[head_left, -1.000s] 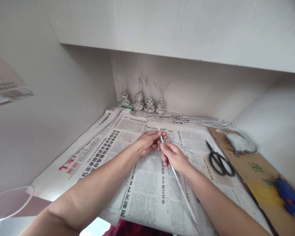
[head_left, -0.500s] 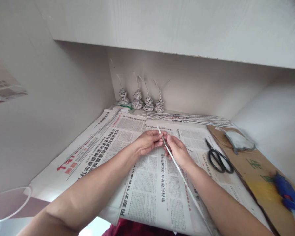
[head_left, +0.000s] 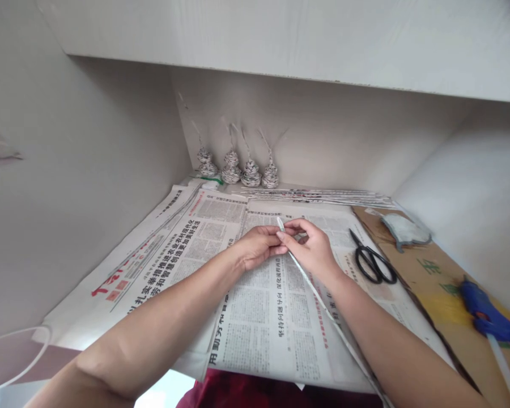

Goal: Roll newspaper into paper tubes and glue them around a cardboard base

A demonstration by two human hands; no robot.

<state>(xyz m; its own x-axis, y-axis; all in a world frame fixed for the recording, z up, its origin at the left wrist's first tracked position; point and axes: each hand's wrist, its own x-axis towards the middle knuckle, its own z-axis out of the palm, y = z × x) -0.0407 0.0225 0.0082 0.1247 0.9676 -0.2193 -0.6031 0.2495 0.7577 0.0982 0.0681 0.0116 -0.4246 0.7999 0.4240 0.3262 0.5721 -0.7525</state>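
While newspaper sheets point(head_left: 255, 317) spread out beneath the work, a piece of cardboard point(head_left: 408, 272) lies at 4 o'clock from the 2 hands and a bundle of rolled paper sticks point(head_left: 318, 196) lies at 1 o'clock. Held in the middle, a slender paper rod point(head_left: 334, 321) has its long axis on a line from 11 to 5 o'clock, its long tail running down just beside the right forearm point(head_left: 391, 334) and out of view. Black scissors point(head_left: 362, 247) rest on the newspaper between 3 and 4 o'clock, apart from both hands. At the rod's 9 o'clock side, the left hand point(head_left: 259, 246) pinches it close under its upper end; from 3 o'clock, the right hand point(head_left: 314, 243), nearer the tail, pinches it too, the fingertips of both nearly meeting. Only a short tip pokes out towards 11 o'clock.
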